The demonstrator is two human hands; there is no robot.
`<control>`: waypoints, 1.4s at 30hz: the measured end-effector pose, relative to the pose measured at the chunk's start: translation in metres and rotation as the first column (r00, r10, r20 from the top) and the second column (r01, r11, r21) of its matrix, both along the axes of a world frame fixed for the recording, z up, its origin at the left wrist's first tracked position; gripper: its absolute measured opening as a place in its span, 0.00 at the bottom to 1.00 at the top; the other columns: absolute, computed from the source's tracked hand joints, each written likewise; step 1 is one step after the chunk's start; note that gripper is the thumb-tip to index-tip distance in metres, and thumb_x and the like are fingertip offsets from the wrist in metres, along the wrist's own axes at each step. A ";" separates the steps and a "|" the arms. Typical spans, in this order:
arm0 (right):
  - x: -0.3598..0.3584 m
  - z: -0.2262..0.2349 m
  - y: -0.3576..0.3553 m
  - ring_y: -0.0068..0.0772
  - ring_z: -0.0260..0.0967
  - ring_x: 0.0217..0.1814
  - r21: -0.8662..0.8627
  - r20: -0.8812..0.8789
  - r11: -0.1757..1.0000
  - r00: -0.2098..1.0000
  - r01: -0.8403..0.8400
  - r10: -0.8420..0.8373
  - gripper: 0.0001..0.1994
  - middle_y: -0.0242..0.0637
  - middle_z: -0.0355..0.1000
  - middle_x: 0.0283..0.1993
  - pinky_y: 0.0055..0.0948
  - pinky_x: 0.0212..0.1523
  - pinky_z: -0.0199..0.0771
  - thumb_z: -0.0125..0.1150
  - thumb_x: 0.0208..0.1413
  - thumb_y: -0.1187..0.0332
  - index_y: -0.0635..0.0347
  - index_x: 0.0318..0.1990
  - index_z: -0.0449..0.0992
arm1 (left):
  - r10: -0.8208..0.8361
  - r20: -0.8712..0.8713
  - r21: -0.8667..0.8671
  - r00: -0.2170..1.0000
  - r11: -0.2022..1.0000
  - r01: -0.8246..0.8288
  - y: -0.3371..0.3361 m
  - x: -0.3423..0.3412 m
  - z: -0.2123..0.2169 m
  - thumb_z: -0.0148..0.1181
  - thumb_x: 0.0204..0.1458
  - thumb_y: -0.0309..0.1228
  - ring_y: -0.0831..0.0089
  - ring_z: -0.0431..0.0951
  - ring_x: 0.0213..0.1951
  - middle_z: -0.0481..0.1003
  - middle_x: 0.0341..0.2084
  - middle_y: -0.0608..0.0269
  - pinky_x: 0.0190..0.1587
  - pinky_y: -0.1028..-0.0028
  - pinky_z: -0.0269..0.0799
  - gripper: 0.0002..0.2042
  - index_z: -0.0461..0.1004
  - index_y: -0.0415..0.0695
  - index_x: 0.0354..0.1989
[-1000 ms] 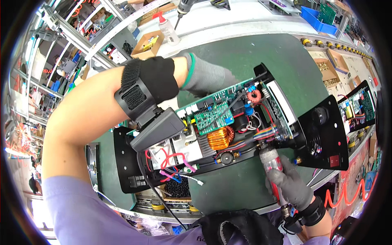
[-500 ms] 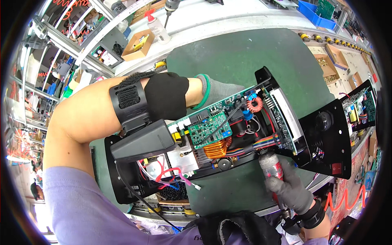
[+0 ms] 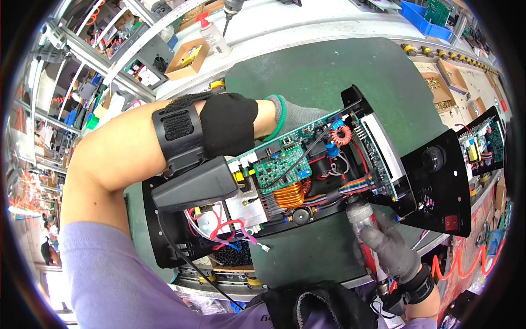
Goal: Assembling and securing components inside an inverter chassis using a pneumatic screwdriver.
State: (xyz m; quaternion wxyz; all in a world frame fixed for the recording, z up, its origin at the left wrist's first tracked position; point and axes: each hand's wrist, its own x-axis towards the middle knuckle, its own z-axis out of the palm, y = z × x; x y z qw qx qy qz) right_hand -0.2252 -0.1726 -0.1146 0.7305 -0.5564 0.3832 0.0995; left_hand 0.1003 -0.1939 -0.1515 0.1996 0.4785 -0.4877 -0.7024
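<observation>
Head view: open electronics chassis [image 3: 307, 181] sits mid green mat [image 3: 329, 77], front panel [image 3: 438, 186] at its right end. Right hand [image 3: 392, 249] fingers wrapped around a powered screwdriver [image 3: 364, 230] at near edge. Left hand [image 3: 298, 115] grips far edge; finger spread hidden. Bare mat beyond.

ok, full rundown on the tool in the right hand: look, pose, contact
The power screwdriver is a slim cylinder with a clear upper barrel and a red body below. It stands nearly upright, tilted slightly left, tip up against the lower edge of the open black chassis, near the multicoloured ribbon cable. The grey-gloved right hand wraps its lower half; the bit itself is too small to make out. Its base is hidden behind the hand.
</observation>
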 end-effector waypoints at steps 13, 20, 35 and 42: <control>0.003 0.020 -0.005 0.24 0.67 0.18 0.145 -0.039 0.988 0.998 0.054 -0.049 0.33 0.35 0.70 0.18 0.23 0.21 0.67 0.48 0.56 0.35 0.61 0.24 0.75 | -0.098 0.447 -0.022 0.889 0.993 0.120 0.034 0.017 0.039 0.56 0.57 0.29 0.83 0.70 0.34 0.74 0.32 0.72 0.37 0.78 0.68 0.07 0.76 0.41 0.39; 0.003 0.012 -0.005 0.25 0.69 0.20 0.140 -0.010 0.990 1.000 0.004 -0.003 0.31 0.35 0.70 0.19 0.24 0.23 0.67 0.51 0.57 0.37 0.60 0.25 0.76 | -0.124 0.726 0.046 0.676 0.990 0.132 0.067 0.043 0.068 0.56 0.57 0.30 0.82 0.70 0.33 0.75 0.32 0.71 0.36 0.78 0.69 0.07 0.76 0.41 0.40; 0.000 0.001 -0.007 0.25 0.68 0.21 0.150 -0.029 0.989 1.000 0.012 -0.007 0.28 0.32 0.70 0.24 0.23 0.23 0.69 0.61 0.54 0.42 0.56 0.51 0.66 | -0.105 0.843 0.055 0.528 0.993 0.109 0.084 0.056 0.072 0.56 0.57 0.31 0.81 0.71 0.31 0.76 0.32 0.69 0.34 0.77 0.69 0.08 0.76 0.40 0.40; 0.005 0.000 0.001 0.25 0.68 0.21 0.125 0.020 0.991 0.999 0.045 -0.048 0.31 0.34 0.69 0.23 0.24 0.21 0.67 0.62 0.53 0.41 0.56 0.53 0.64 | -0.111 0.871 0.053 0.479 0.990 0.132 0.085 0.056 0.075 0.56 0.57 0.31 0.80 0.71 0.30 0.76 0.32 0.68 0.33 0.77 0.70 0.09 0.77 0.40 0.41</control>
